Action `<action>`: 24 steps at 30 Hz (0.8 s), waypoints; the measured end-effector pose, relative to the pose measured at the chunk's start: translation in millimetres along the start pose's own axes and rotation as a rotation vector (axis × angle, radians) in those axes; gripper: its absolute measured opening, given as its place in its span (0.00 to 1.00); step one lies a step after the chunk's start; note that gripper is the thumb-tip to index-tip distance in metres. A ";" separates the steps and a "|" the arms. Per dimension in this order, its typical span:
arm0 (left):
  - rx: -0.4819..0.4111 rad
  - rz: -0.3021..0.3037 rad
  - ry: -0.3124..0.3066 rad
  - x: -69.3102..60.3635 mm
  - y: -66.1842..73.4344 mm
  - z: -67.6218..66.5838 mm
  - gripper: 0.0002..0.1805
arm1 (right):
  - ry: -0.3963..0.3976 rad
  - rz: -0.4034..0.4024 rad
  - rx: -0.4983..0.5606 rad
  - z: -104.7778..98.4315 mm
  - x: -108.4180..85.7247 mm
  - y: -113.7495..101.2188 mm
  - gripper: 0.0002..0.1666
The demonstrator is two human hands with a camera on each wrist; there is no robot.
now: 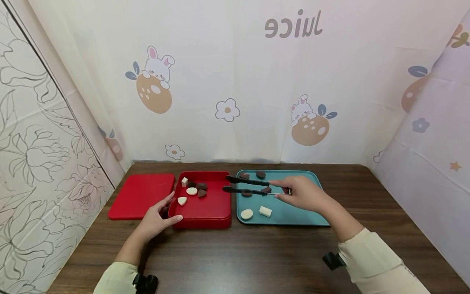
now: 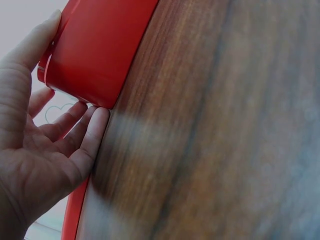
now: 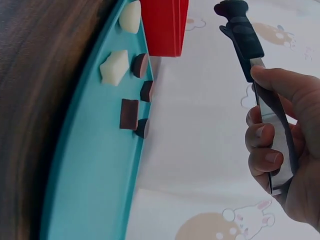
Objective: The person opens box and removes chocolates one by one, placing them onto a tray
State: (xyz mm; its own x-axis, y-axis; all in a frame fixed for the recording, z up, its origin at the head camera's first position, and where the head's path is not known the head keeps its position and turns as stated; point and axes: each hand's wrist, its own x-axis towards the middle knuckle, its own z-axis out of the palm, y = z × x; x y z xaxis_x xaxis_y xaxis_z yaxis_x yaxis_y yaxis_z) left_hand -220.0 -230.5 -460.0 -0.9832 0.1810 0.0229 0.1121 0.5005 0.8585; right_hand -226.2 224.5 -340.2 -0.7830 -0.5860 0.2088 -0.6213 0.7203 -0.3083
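My left hand (image 1: 157, 219) holds the front left corner of a red box (image 1: 211, 208), thumb at the front and fingers along the left side. Inside the box lie several white and dark chocolates, among them a white heart-like piece (image 1: 182, 200) and a white oval (image 1: 191, 190). In my right hand (image 1: 302, 192) are black-tipped metal tongs (image 3: 247, 45), their arms apart. The tips hover near the box's right rim, and I see nothing between them. Below the tongs, a teal tray (image 1: 293, 212) carries dark chocolates (image 3: 129, 114) and two white ones (image 1: 265, 211).
A flat red lid (image 1: 143, 196) lies left of the box. All of these stand on a dark wooden table (image 1: 235, 257). A patterned curtain (image 1: 235, 81) hangs behind the table's far edge, with more printed cloth at both sides.
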 end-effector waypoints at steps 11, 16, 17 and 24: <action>-0.001 0.008 0.007 0.0 -1.0 0.1 0.48 | -0.142 -0.062 0.047 -5.1 24.9 -8.4 0.24; 0.000 0.014 0.010 -0.4 -1.9 0.0 0.48 | -0.208 -0.038 0.100 -3.5 42.2 -13.6 0.22; 0.000 0.013 0.010 -0.5 -2.0 0.0 0.48 | -0.221 -0.032 0.100 -2.4 45.8 -14.5 0.23; 0.004 0.002 0.006 0.4 -0.7 0.0 0.47 | -0.271 -0.009 0.063 6.8 68.5 -21.1 0.23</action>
State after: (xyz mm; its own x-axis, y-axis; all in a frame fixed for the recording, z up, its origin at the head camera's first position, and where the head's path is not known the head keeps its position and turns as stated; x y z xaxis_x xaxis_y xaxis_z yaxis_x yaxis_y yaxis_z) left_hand -220.5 -230.8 -460.6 -0.9838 0.1770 0.0275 0.1145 0.5034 0.8565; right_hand -266.6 166.6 -325.6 -0.7355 -0.6763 -0.0413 -0.6185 0.6950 -0.3665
